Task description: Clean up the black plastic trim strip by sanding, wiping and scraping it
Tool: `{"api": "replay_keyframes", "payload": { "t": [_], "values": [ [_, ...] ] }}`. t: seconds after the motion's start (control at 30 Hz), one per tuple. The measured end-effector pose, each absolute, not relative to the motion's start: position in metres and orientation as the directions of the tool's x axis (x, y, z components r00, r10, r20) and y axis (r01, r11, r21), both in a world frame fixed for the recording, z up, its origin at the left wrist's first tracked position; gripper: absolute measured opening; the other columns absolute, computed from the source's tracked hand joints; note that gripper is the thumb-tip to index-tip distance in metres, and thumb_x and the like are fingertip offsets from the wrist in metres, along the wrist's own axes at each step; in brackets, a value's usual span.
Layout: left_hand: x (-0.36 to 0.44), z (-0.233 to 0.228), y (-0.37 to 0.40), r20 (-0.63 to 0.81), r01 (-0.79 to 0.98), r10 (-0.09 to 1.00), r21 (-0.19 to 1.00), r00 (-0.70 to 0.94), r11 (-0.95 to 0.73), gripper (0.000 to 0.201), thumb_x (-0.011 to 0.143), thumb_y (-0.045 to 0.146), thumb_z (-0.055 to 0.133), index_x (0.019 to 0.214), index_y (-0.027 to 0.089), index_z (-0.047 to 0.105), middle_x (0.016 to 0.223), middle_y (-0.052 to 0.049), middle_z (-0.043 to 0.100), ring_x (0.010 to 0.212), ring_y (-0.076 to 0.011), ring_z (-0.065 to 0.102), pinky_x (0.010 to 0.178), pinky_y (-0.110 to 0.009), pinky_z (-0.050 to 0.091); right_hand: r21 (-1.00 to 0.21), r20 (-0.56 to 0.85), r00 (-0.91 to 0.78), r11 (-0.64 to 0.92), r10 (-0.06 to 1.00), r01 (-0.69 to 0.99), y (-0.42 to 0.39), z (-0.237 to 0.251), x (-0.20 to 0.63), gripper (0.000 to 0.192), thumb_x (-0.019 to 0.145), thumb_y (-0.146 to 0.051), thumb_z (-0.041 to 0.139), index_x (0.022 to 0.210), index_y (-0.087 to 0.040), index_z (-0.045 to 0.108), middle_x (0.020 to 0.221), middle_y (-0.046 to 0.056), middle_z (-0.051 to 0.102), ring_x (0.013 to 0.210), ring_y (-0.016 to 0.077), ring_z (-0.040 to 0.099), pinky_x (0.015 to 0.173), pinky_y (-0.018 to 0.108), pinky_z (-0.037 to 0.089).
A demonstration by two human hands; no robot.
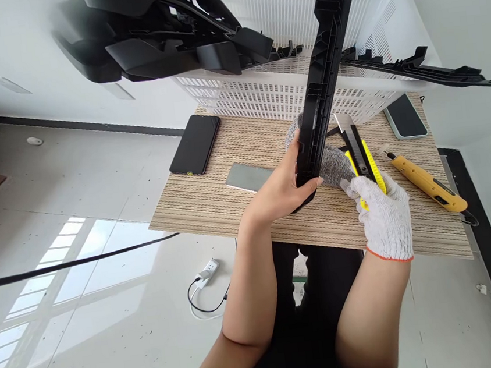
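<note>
My bare left hand (278, 191) is wrapped around the lower end of a long black plastic trim strip (319, 79). The strip stands tilted above the table, its ribbed inner side showing. My right hand (385, 213), in a white knitted glove with an orange cuff, grips a yellow and black utility knife (359, 151). Its wide blade is out and points away from me, to the right of the strip. Behind the strip's lower part lies a grey speckled knitted cloth (335, 166), partly hidden.
A white slatted basket (236, 94) at the back holds several black plastic parts (147, 42) jutting over its rim. On the striped table (204, 209) lie a black phone (195, 144), a flat grey plate (249, 176), a second phone (405, 117) and a yellow corded tool (429, 182).
</note>
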State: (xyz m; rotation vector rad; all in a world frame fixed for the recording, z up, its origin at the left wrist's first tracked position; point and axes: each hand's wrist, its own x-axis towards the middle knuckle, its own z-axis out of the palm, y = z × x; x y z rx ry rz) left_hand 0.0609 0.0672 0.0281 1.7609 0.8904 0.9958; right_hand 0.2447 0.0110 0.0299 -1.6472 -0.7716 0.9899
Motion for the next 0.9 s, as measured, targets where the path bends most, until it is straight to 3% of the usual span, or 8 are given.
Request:
{"api": "replay_keyframes", "payload": {
  "t": [0.1,0.2,0.27,0.33,0.43,0.57,0.7,0.9],
  "values": [
    [0.063,0.028,0.069,0.241,0.135,0.905,0.943,0.35,-0.304,0.045,0.094,0.043,0.054,0.132,0.023,0.044,0.134,-0.012,0.056,0.124,-0.026,0.057,0.099,-0.038,0.049,-0.962,-0.255,0.468,-0.269,0.846,-0.038,0.012,0.03,0.244,0.025,0.069,-0.038,0.077,0.083,-0.02,0.068,0.056,-0.005,0.051,0.041,0.0045,0.033,0.032,0.018,0.019],
    [0.064,0.029,0.069,0.186,0.175,0.95,0.957,0.251,-0.233,0.038,0.096,0.054,0.047,0.116,0.022,0.048,0.098,-0.005,0.064,0.093,-0.0197,0.064,0.083,-0.032,0.049,-0.962,-0.266,0.468,-0.263,0.843,-0.073,0.013,0.032,0.242,0.022,0.069,-0.035,0.077,0.082,-0.021,0.066,0.053,-0.007,0.047,0.041,0.0058,0.038,0.032,0.018,0.019],
    [0.064,0.031,0.068,0.138,0.2,0.972,0.964,0.191,-0.176,0.039,0.094,0.06,0.044,0.104,0.023,0.048,0.075,0.0,0.055,0.072,-0.0154,0.058,0.069,-0.029,0.043,-0.964,-0.264,0.463,-0.251,0.846,-0.091,0.014,0.034,0.241,0.019,0.07,-0.032,0.076,0.08,-0.021,0.065,0.054,-0.007,0.047,0.042,0.0063,0.042,0.032,0.018,0.022],
    [0.063,0.033,0.068,0.122,0.214,0.983,0.965,0.139,-0.15,0.041,0.094,0.063,0.041,0.094,0.023,0.047,0.066,0.003,0.043,0.062,-0.0127,0.05,0.062,-0.027,0.037,-0.964,-0.264,0.452,-0.238,0.852,-0.115,0.014,0.036,0.239,0.016,0.07,-0.03,0.075,0.077,-0.021,0.064,0.055,-0.006,0.05,0.042,0.0067,0.043,0.033,0.018,0.025],
    [0.063,0.034,0.068,0.149,0.252,0.985,0.953,0.089,-0.167,0.043,0.096,0.062,0.036,0.082,0.022,0.044,0.066,0.003,0.039,0.06,-0.0108,0.046,0.061,-0.026,0.034,-0.97,-0.242,0.435,-0.203,0.867,-0.134,0.012,0.035,0.242,0.016,0.069,-0.03,0.075,0.074,-0.02,0.063,0.059,-0.004,0.056,0.041,0.0062,0.041,0.034,0.019,0.024],
    [0.063,0.032,0.071,0.194,0.317,0.98,0.927,0.048,-0.199,0.046,0.096,0.062,0.035,0.08,0.021,0.046,0.065,0.002,0.039,0.057,-0.0097,0.044,0.059,-0.026,0.03,-0.983,-0.18,0.387,-0.15,0.904,-0.107,0.005,0.03,0.255,0.022,0.068,-0.031,0.075,0.087,-0.019,0.072,0.058,-0.003,0.058,0.042,0.0061,0.039,0.037,0.021,0.027],
    [0.063,0.032,0.073,0.2,0.313,0.98,0.93,0.016,-0.194,0.048,0.094,0.065,0.037,0.084,0.021,0.052,0.063,0.003,0.039,0.055,-0.0101,0.043,0.058,-0.026,0.028,-0.966,-0.22,0.287,-0.249,0.932,0.069,0.002,0.028,0.262,0.035,0.063,-0.029,0.081,0.096,-0.02,0.077,0.054,-0.004,0.055,0.046,0.0078,0.042,0.041,0.022,0.034],
    [0.062,0.033,0.073,0.167,0.261,0.986,0.951,0.012,-0.164,0.045,0.096,0.061,0.039,0.086,0.021,0.056,0.06,0.003,0.035,0.055,-0.0099,0.036,0.055,-0.025,0.028,-0.959,-0.156,0.392,-0.233,0.907,0.159,0.008,0.028,0.257,0.038,0.067,-0.035,0.078,0.101,-0.019,0.076,0.052,-0.005,0.052,0.046,0.0088,0.043,0.042,0.023,0.036]
  ]
}}
